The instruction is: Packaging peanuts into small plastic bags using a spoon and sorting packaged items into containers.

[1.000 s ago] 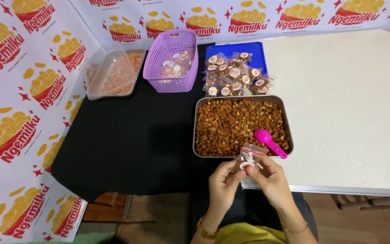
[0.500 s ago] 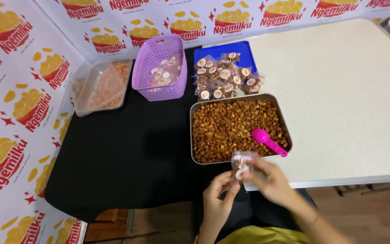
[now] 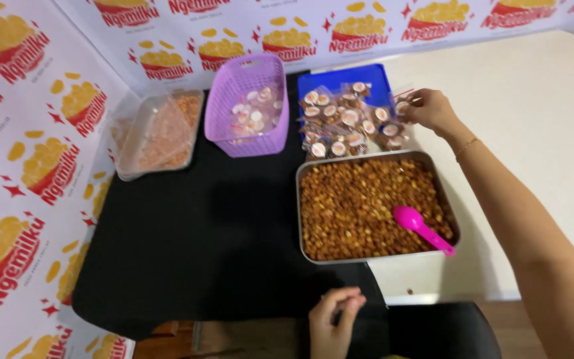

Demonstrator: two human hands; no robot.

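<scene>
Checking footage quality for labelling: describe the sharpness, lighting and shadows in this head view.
Head view: evenly lit and mostly sharp; right hand at the small packets looks slightly soft; soft shadow beside the metal tray on the white table; left hand low in frame, no harsh glare.

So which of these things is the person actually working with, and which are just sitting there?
In use: right hand, small filled packets, blue tray, metal snack tray, pink scoop.
Lying about: purple basket, clear lidded container, black cloth.

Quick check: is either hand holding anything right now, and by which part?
The right hand pinches a small filled packet by its edge at the pile on the blue tray. The left hand looks empty, fingers curled.
</scene>
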